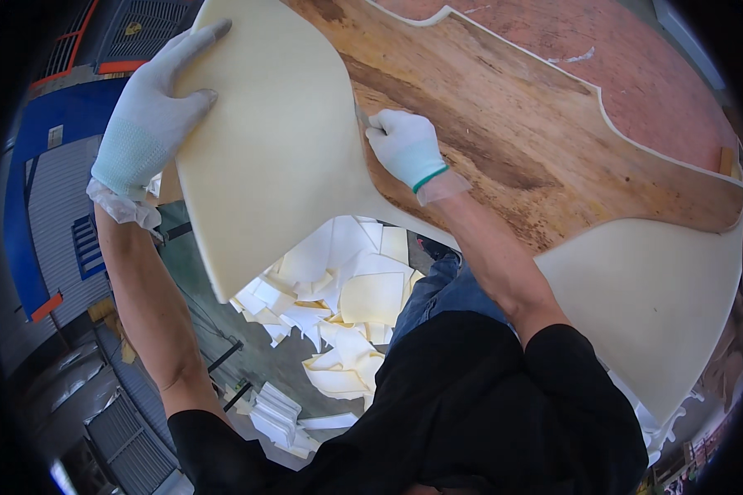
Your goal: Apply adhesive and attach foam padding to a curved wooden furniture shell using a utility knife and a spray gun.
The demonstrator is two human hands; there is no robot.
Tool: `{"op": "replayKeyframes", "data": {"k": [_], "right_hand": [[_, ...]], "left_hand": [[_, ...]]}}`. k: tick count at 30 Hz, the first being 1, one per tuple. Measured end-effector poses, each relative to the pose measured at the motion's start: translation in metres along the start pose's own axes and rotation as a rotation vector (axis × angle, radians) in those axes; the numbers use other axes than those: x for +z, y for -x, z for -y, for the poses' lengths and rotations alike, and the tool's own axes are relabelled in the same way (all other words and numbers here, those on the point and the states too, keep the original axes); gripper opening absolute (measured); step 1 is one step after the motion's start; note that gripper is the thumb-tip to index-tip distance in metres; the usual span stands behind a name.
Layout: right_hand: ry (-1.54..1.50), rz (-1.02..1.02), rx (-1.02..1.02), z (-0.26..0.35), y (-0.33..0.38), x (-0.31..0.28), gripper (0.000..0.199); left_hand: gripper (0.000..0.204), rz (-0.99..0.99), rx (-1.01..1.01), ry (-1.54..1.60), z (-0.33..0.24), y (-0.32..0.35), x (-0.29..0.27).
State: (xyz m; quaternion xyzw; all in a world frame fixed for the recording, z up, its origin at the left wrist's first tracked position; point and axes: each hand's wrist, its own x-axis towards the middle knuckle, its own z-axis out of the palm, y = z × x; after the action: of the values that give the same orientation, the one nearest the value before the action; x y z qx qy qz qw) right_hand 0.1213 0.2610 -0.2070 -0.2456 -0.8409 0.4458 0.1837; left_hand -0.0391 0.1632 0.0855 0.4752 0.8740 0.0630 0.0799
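A thick cream foam sheet hangs over the table's left side, partly cut away along a curve. My left hand, in a white glove with a pale green cuff, grips the sheet's left edge, with thumb and forefinger on top. On the foam lies a brown wooden board with a curved outline. My right hand, gloved alike, is closed at the board's left edge, beside the foam. A thin greyish sliver shows by its fingers, but what it holds is mostly hidden.
The table has a worn reddish top. More foam extends past the board at the right. A heap of white and cream foam offcuts covers the floor below, with stacked white pieces nearer me. Blue and grey equipment stands at the left.
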Motion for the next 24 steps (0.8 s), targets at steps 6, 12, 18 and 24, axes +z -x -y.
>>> {"op": "replayKeyframes", "data": {"k": [6,12,18,24], "right_hand": [[-0.037,0.008,0.064,0.011,0.016,0.002,0.019],[-0.006,-0.024,0.056,-0.002,0.023,0.009,0.018],[0.018,0.003,0.059,0.012,0.025,0.011,0.017],[0.004,0.002,0.063,0.002,0.045,0.019,0.020]], "left_hand": [[0.061,0.015,-0.035,0.115,0.005,0.002,-0.005],[0.062,0.046,-0.051,0.104,-0.027,-0.006,-0.007],[0.066,0.045,-0.072,0.075,-0.058,0.008,-0.025],[0.065,0.055,-0.065,0.150,-0.052,0.010,-0.022]]}}
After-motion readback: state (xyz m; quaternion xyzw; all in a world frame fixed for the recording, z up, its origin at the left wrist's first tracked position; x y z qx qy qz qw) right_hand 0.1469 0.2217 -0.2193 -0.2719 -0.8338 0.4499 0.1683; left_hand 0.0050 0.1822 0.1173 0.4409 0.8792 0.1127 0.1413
